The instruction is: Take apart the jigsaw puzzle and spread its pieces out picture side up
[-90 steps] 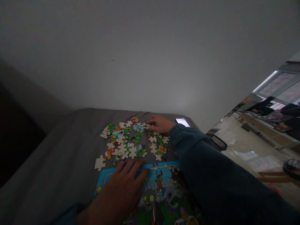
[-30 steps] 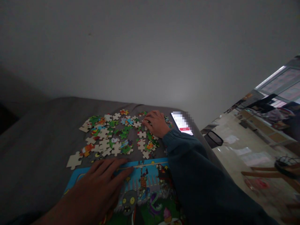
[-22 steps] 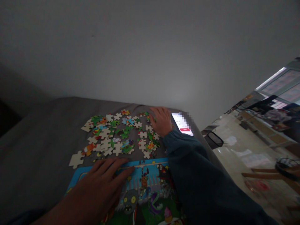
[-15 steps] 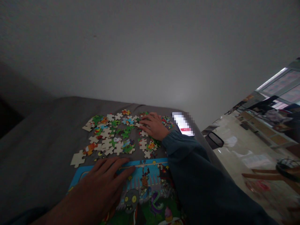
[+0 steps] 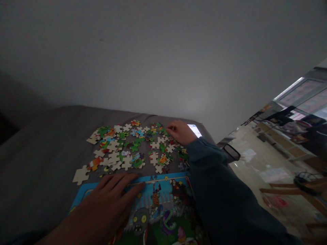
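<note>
My left hand (image 5: pixel 113 194) lies flat, fingers stretched out, on a picture puzzle board (image 5: pixel 153 200) with a blue border and cartoon zombies and plants. Beyond the board, loose puzzle pieces (image 5: pixel 113 157) are spread in clusters, some showing bare backs and others coloured faces. My right hand (image 5: pixel 182 132) is over the far right pieces, with thumb and fingertips curled together. Whatever those fingertips pinch, if anything, is too small and dark to make out. My right sleeve hides some pieces and part of the board's right edge.
A lit phone (image 5: pixel 195 130) lies just beyond my right hand, partly covered by it. The grey cloth surface (image 5: pixel 46 149) meets a pale wall (image 5: pixel 143 68) at the back. On the right, past the surface's edge, are a glossy floor (image 5: pixel 273 173) and furniture.
My right hand has moved right and its spread fingers have drawn together, uncovering pieces and covering part of the phone. My left hand stays on the board. The view has shifted slightly.
</note>
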The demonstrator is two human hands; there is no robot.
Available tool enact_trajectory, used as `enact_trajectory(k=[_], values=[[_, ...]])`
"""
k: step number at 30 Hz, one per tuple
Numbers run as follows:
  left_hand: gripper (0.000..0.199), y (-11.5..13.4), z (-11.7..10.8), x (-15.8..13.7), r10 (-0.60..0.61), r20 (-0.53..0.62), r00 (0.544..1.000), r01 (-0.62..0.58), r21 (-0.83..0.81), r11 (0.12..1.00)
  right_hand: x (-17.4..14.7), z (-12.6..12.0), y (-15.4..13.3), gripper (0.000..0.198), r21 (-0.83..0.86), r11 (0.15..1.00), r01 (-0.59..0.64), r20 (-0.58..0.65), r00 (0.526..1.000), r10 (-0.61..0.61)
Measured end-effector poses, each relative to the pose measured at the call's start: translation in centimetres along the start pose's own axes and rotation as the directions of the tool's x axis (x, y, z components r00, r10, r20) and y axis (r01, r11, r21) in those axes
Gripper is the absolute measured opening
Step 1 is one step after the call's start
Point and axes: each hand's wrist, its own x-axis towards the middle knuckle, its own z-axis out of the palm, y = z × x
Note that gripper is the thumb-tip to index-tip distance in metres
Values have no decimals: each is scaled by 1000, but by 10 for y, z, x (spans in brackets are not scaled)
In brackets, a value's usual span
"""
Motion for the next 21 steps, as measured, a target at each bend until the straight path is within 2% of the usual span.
enact_trajectory(k=[3, 5, 8, 13, 16, 21], values=[[60, -2, 2, -1, 0, 8, 1000, 0, -7, 1000, -3, -11, 13, 15, 72, 995, 63, 219, 973, -78], [61, -3, 5, -3, -20, 15, 1000, 21, -20, 1000, -6, -11, 18, 30, 42, 996, 82, 277, 957, -90], [60, -6, 11, -5, -29, 10, 1000, 29, -28, 999, -7, -5, 21, 50, -46, 996, 71, 267, 962, -56], [59, -7, 15, -7, 6, -45, 999, -6, -4, 1000, -6, 3, 17, 50, -66, 996, 60, 229, 972, -44], [58, -7, 12, -5, 15, -80, 997, -14, 18, 1000, -4, 7, 11, 46, -24, 999, 24, 176, 984, -19], [53, -6, 5, 0, 57, -96, 994, -53, 36, 998, -4, 5, 6, 50, 122, 992, -38, 220, 975, 10]])
